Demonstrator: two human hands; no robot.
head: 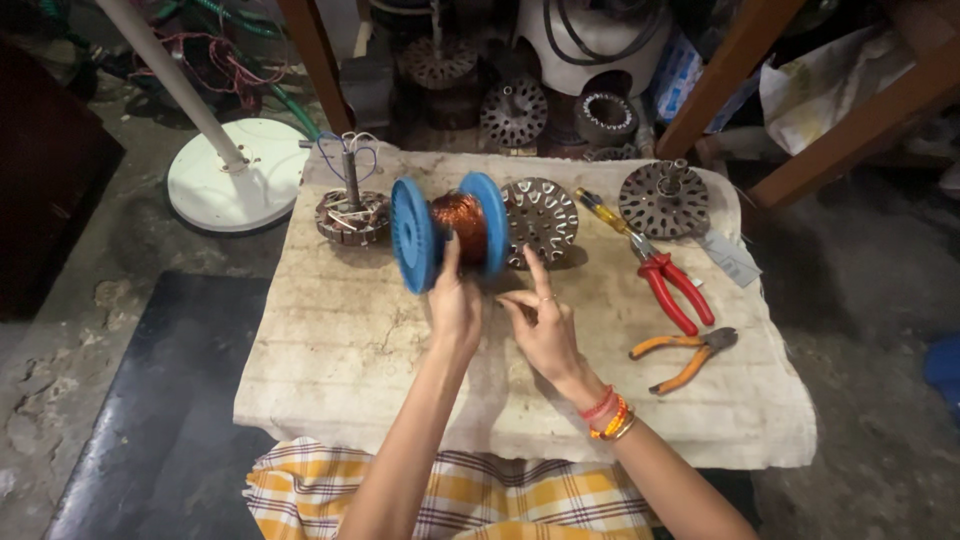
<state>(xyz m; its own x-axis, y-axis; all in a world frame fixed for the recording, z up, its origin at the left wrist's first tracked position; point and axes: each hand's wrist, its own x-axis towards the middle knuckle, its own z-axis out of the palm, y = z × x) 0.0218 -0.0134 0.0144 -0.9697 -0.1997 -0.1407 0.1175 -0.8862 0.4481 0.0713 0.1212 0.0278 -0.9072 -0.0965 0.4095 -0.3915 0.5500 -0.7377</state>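
At frame centre, above the table, the left hand grips the blue spool of copper wire, likely heavy, rigid, best held by its flanges, while the right hand pinches near it, perhaps fine wire.

Glossy blue plastic spool of shiny copper wire; rough, perhaps stone, slab.

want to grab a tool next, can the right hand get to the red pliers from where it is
Probably yes. The right hand is free, fingers spread beside the spool, and the red pliers lie just to its right on the slab with nothing between them.
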